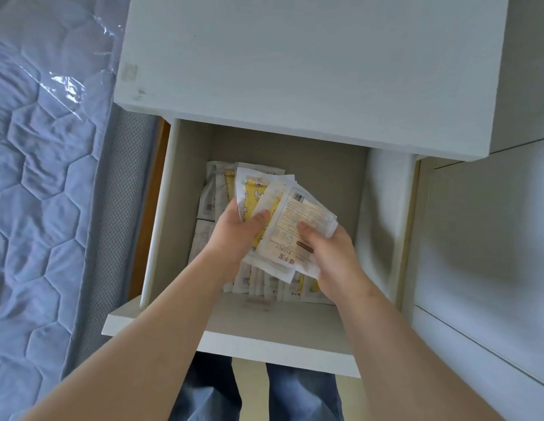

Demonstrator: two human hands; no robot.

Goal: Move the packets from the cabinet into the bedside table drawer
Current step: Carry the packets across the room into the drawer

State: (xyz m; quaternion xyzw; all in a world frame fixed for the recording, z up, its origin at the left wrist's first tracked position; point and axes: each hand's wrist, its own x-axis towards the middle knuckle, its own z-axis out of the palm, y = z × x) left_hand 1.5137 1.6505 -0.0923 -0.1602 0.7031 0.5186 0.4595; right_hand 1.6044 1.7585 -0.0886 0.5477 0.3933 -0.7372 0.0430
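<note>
Now, the biggest thing near you is the bed (36, 192). It runs down the left side and has a blue quilted top. A sheet of clear plastic (67, 86) lies over its far part. Just beside the bed stands the white bedside table (295, 56). Its flat top hangs over the back of the open drawer, so the back edge of the drawer is hidden from you. On your right a white cabinet (483, 244) stands just beside the table. Your legs in blue jeans (210, 390) show below the drawer's front edge.

The drawer (264, 329) is pulled out toward you. Inside it, loose packets (208, 192) lie along the left edge and near the front edge. Some are white and some have yellow on them. Your arms reach in over the front edge and cover part of that pile.

You hold a bunch of packets (292, 220) over the middle of the drawer, spread like a fan. The top one is white with print and a bar code, and a yellow one peeks out under it. You cannot tell if the bunch touches the packets below.

Your left hand (234, 235) pinches the left side of the bunch, thumb pressed on the yellow packet. Your right hand (331, 253) grips the right side, thumb on the white packet and fingers curled under.
</note>
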